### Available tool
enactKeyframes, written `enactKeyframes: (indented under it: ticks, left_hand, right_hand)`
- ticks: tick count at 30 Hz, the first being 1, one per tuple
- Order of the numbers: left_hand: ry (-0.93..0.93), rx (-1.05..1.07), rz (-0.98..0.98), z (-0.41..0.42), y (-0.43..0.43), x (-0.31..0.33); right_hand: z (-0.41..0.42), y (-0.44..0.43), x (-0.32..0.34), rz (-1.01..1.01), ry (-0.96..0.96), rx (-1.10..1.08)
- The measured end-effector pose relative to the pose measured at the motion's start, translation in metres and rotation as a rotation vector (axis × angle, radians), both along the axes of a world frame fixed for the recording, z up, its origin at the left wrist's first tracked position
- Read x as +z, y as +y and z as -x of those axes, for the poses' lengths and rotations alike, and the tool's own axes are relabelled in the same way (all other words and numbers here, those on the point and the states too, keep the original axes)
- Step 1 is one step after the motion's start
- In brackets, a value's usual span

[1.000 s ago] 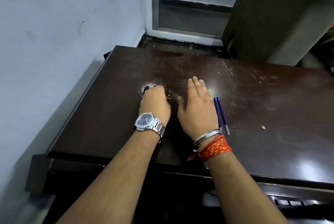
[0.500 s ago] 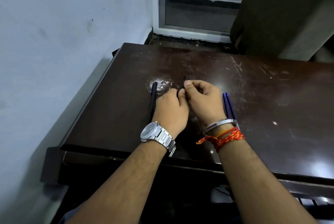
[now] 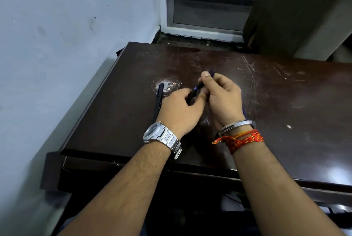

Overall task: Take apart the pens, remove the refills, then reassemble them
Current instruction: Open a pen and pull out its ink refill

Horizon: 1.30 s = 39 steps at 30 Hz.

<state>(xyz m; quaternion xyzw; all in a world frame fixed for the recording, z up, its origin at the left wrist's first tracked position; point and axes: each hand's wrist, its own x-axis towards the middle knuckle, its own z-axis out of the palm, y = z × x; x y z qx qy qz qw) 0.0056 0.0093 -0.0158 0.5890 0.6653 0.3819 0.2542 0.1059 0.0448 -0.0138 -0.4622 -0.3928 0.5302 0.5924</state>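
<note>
Both hands hold one dark blue pen just above the dark wooden table. My left hand, with a steel watch on the wrist, grips the pen's lower end. My right hand, with a bangle and red thread at the wrist, pinches the upper end, whose tip sticks out past the thumb. A second dark pen lies flat on the table left of my left hand. A sliver of blue, one of the refills, shows behind my right wrist; the rest is hidden.
The table stands in a corner, with a pale wall along its left edge and a window frame behind it. A dark curtain hangs at the back right. A worn white patch marks the tabletop near the lying pen.
My hands have lifted off the table and come together holding a pen between them. My right hand, flat a second ago, now pinches the pen. The refills are now mostly hidden behind the right wrist.
</note>
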Motion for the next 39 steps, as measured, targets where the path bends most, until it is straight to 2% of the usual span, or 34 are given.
enactKeyframes:
  ticks: [2, 3, 4, 7, 9, 14, 19, 22, 25, 27, 29, 34, 39]
  left_hand:
    - [-0.046, 0.066, 0.130, 0.002, 0.000, 0.002]
    - [-0.098, 0.102, 0.160, 0.004, 0.001, 0.004]
    - [-0.143, 0.139, 0.167, 0.006, 0.002, 0.005]
    - [-0.159, 0.216, 0.142, 0.012, 0.006, 0.008]
    - [-0.116, 0.222, 0.127, 0.013, 0.007, 0.005]
    - [-0.097, 0.203, 0.071, 0.012, 0.008, -0.007]
    - [-0.152, 0.179, -0.004, 0.013, 0.007, -0.008]
    - [-0.132, 0.151, -0.047, 0.013, 0.004, -0.006]
    - [-0.112, 0.121, -0.064, 0.013, 0.002, -0.003]
    - [-0.066, 0.079, -0.071, 0.012, 0.001, -0.001]
    - [-0.031, 0.074, -0.098, 0.010, 0.000, 0.001]
    - [-0.031, 0.072, -0.147, 0.010, -0.001, 0.003]
    - [0.017, 0.016, -0.187, 0.011, 0.000, 0.005]
  right_hand:
    - [-0.006, 0.004, 0.003, -0.040, 0.009, -0.088]
    - [-0.011, 0.005, 0.004, -0.061, -0.053, -0.131]
    - [-0.016, 0.006, 0.004, -0.079, -0.172, -0.162]
    - [-0.025, 0.000, 0.000, -0.069, -0.753, -0.131]
    - [-0.026, -0.003, -0.003, -0.015, -0.990, -0.039]
    - [-0.021, -0.005, -0.006, 0.126, -1.210, 0.082]
    - [-0.020, -0.005, -0.008, 0.174, -1.222, 0.111]
    - [-0.023, -0.004, -0.006, 0.093, -1.200, -0.013]
    - [-0.020, -0.004, 0.000, 0.009, -0.954, -0.132]
    - [-0.014, -0.007, 0.004, 0.016, -0.695, -0.008]
    - [-0.008, -0.011, 0.005, 0.003, -0.551, 0.096]
    - [-0.008, -0.010, 0.003, -0.106, -0.478, 0.070]
    - [-0.005, -0.007, 0.000, -0.132, -0.488, 0.116]
